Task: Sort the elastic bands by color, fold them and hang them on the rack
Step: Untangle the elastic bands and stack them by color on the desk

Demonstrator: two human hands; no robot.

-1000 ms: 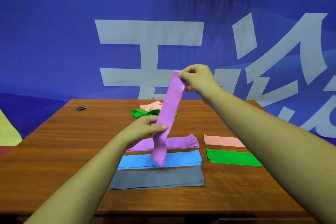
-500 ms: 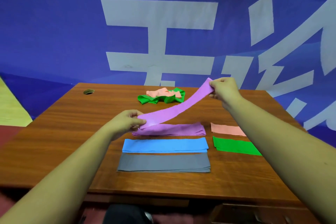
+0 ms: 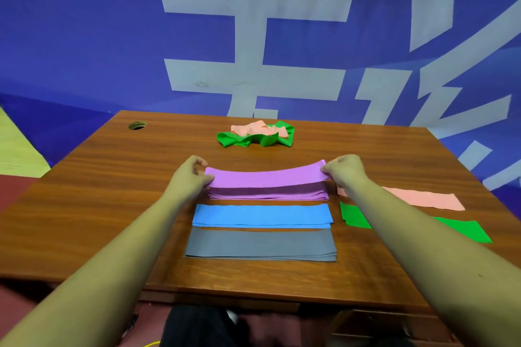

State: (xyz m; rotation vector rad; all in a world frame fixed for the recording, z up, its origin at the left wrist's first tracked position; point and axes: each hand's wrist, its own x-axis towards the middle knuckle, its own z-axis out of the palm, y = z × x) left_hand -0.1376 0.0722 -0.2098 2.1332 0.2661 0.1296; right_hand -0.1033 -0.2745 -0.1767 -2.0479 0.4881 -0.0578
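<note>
A purple elastic band (image 3: 266,176) is stretched flat between my hands, just above the purple stack (image 3: 267,194). My left hand (image 3: 190,177) pinches its left end and my right hand (image 3: 345,172) pinches its right end. In front of the purple stack lie a blue stack (image 3: 262,215) and a grey stack (image 3: 260,245). To the right lie a pink stack (image 3: 423,198) and a green stack (image 3: 355,215), both partly hidden by my right forearm. A crumpled heap of green bands (image 3: 253,139) and pink bands (image 3: 253,128) sits at the back of the table.
The wooden table (image 3: 98,191) has a round cable hole (image 3: 137,125) at its back left corner. A blue banner wall with large pale characters (image 3: 253,36) stands right behind the table. No rack shows in this view.
The purple band went from hanging upright between my hands to lying level over the purple stack. My right hand came down and my left hand moved left; the view tilted down.
</note>
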